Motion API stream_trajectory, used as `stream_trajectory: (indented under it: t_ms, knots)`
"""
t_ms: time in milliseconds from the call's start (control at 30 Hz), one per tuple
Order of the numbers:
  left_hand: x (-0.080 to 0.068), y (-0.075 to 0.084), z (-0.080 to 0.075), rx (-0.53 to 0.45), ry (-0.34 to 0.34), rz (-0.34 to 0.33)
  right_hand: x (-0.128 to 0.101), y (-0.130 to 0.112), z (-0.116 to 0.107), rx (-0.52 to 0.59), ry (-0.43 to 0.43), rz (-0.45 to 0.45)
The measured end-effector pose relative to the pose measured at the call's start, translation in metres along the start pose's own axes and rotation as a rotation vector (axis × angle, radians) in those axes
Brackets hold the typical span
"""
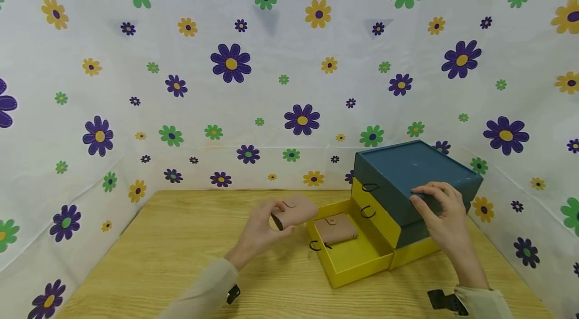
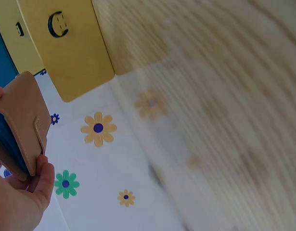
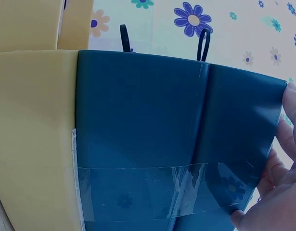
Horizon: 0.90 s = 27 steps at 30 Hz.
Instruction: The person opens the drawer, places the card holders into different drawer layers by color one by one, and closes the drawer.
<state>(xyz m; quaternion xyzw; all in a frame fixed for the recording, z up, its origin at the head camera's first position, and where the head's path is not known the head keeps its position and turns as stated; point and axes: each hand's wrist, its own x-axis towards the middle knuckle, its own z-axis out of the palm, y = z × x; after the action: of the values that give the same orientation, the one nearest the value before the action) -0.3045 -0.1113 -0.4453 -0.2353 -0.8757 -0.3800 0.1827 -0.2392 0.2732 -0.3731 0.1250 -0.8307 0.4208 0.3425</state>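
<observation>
My left hand (image 1: 258, 236) grips a pink snap-strap wallet (image 1: 296, 211) just left of a pulled-out yellow drawer (image 1: 368, 256). In the left wrist view, the wallet (image 2: 30, 118) shows its strap and a dark blue inner edge. A second pinkish wallet (image 1: 336, 228) lies inside the drawer, toward its far left side. My right hand (image 1: 448, 223) rests on the top edge of the blue and yellow drawer box (image 1: 411, 163). Seen from the right wrist, its fingertips (image 3: 289, 89) touch the edge of the blue box.
Black loop pulls (image 1: 368, 212) hang on the box's drawer fronts. Clear tape (image 3: 133, 192) crosses the box's blue side. The wooden table (image 1: 181, 253) meets a white flower-printed cloth (image 1: 271, 98) at the back and sides.
</observation>
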Motion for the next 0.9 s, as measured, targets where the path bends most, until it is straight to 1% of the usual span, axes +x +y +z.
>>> stream_trajectory:
  t_ms: [333, 533, 767, 900]
  knots:
    - [-0.004, 0.02, 0.018, -0.015, -0.065, 0.063, 0.001, -0.001, 0.001, 0.006, 0.005, -0.009]
    - [-0.005, 0.031, 0.029, 0.012, -0.106, 0.112, 0.001, 0.001, 0.001, 0.013, 0.024, -0.027]
    - [-0.008, 0.043, 0.041, 0.013, -0.158, 0.154, 0.001, 0.0, 0.001, 0.003, 0.01, -0.02]
    - [-0.008, 0.048, 0.049, 0.025, -0.173, 0.204, 0.0, 0.0, 0.001, 0.002, 0.005, -0.013]
